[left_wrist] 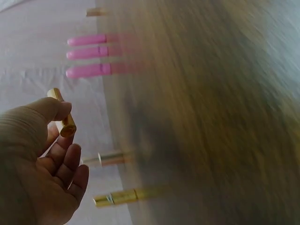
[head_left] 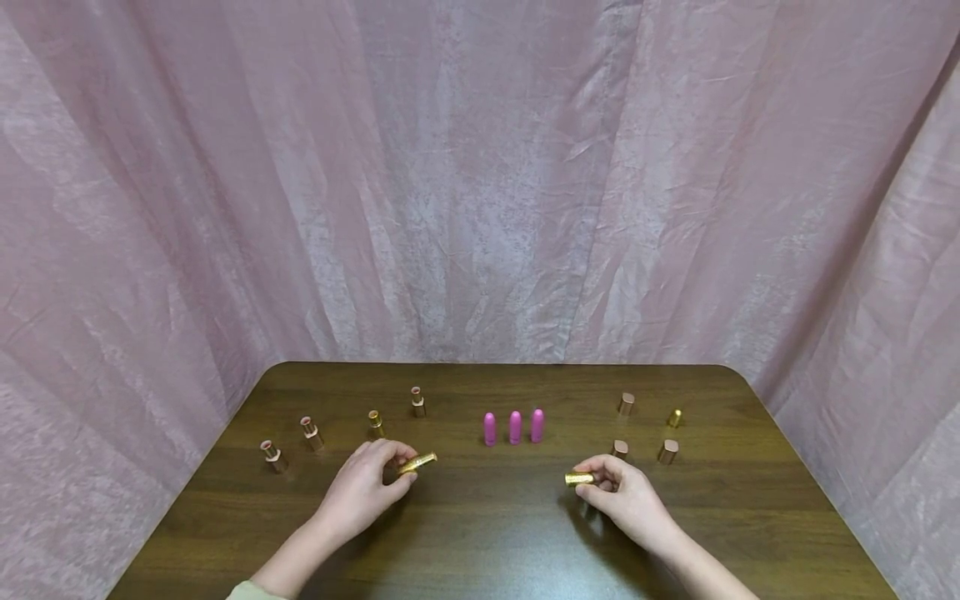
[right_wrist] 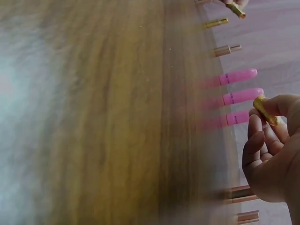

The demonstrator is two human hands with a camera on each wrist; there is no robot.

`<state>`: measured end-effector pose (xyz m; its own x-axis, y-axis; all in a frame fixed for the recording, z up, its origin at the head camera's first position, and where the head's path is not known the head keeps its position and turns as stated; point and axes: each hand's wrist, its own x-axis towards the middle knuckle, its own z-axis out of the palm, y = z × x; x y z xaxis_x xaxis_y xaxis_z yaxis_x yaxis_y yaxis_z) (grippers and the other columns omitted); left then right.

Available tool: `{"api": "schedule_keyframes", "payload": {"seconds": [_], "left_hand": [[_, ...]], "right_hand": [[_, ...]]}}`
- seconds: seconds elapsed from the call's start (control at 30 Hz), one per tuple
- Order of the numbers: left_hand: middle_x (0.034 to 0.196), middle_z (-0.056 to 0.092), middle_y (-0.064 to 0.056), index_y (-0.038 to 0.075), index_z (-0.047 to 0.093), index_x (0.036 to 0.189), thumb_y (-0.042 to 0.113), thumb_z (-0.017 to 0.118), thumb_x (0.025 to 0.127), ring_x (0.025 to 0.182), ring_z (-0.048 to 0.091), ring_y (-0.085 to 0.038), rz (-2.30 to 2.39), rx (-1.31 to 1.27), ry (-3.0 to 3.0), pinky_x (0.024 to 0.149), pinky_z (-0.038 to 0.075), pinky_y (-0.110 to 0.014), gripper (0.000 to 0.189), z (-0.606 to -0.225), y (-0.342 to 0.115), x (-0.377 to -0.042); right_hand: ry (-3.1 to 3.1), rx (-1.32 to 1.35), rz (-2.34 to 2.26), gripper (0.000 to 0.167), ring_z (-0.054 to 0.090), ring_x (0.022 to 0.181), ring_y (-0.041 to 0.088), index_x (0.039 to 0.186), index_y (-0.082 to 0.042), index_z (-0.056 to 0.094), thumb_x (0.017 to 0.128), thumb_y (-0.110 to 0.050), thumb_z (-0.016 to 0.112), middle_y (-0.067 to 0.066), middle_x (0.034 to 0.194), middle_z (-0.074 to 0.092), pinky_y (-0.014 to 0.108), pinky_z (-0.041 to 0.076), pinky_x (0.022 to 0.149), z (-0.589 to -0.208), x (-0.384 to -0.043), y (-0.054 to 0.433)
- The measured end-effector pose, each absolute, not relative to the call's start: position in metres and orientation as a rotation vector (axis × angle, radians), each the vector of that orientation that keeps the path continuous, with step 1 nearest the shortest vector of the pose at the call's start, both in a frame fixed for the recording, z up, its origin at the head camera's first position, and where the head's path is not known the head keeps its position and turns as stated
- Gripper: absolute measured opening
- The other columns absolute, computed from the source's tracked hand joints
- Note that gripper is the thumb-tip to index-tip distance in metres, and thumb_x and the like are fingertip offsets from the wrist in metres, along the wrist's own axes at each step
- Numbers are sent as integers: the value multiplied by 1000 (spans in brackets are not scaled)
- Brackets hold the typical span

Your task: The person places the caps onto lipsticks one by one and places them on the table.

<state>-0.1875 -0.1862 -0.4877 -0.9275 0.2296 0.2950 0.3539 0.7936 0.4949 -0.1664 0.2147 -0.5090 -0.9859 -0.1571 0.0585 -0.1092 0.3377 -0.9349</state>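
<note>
My left hand [head_left: 363, 483] pinches a gold lipstick tube [head_left: 417, 463] between thumb and fingers, tilted above the table. In the left wrist view the same gold tube [left_wrist: 65, 127] shows its round end beside the thumb. To the right, my right hand [head_left: 630, 502] pinches a gold lipstick cap [head_left: 578, 479], held almost level with its end towards the left. The right wrist view shows this cap [right_wrist: 266, 110] between thumb and fingertips. Just beyond the left hand stands another gold lipstick tube [head_left: 376, 423], uncapped. A rose-gold cap [head_left: 619, 449] is partly hidden behind the right hand.
Three pink bullet-shaped tubes [head_left: 515, 427] stand upright mid-table. Three uncapped rose-gold lipstick tubes [head_left: 312, 434] stand on the left. At the right are more rose-gold caps [head_left: 668, 452] and a small gold cap [head_left: 675, 417]. A pink curtain [head_left: 480, 208] hangs behind the wooden table [head_left: 480, 533].
</note>
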Motion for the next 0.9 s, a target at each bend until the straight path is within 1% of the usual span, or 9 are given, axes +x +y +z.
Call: {"api": "schedule_keyframes", "payload": {"seconds": [0.17, 0.3, 0.43, 0.53, 0.73, 0.9], "left_hand": [[89, 59, 18, 29, 70, 97, 21, 86, 81, 88, 52, -4, -781, -576, -2732, 82, 47, -34, 24, -482, -168, -186], [90, 61, 19, 30, 69, 96, 25, 87, 80, 87, 53, -4, -748, -661, -2695, 82, 47, -35, 24, -479, -154, -187], [92, 63, 19, 30, 70, 96, 27, 86, 81, 88, 53, -5, -749, -729, -2669, 83, 46, -35, 21, -476, -139, -188], [94, 65, 19, 29, 71, 98, 27, 85, 83, 89, 53, -4, -759, -766, -2667, 83, 47, -35, 20, -474, -129, -189], [93, 66, 19, 28, 71, 98, 29, 83, 85, 91, 54, -5, -756, -801, -2675, 86, 47, -34, 17, -473, -112, -190], [94, 65, 20, 29, 71, 96, 30, 81, 86, 92, 54, -5, -788, -826, -2698, 87, 47, -35, 14, -473, -101, -191]], "right_hand": [[2503, -253, -1809, 29, 57, 73, 11, 114, -5, 70, 88, -11, 80, 7, 92, 69, 23, 46, 62, -506, -170, 210], [2470, -271, -1864, 29, 57, 72, 11, 113, -4, 70, 87, -10, 81, 7, 91, 69, 23, 46, 62, -505, -173, 202], [2456, -285, -1893, 28, 58, 73, 11, 111, -5, 72, 86, -10, 82, 7, 91, 69, 23, 47, 64, -504, -175, 195], [2452, -305, -1902, 27, 58, 74, 11, 111, -5, 72, 86, -10, 81, 8, 91, 68, 23, 48, 65, -502, -176, 189], [2427, -358, -1941, 32, 59, 78, 13, 116, 1, 69, 86, -7, 79, 9, 94, 69, 23, 49, 67, -500, -177, 179], [2389, -373, -1958, 32, 60, 80, 14, 115, 1, 69, 86, -9, 80, 10, 96, 70, 23, 50, 69, -501, -178, 173]]}}
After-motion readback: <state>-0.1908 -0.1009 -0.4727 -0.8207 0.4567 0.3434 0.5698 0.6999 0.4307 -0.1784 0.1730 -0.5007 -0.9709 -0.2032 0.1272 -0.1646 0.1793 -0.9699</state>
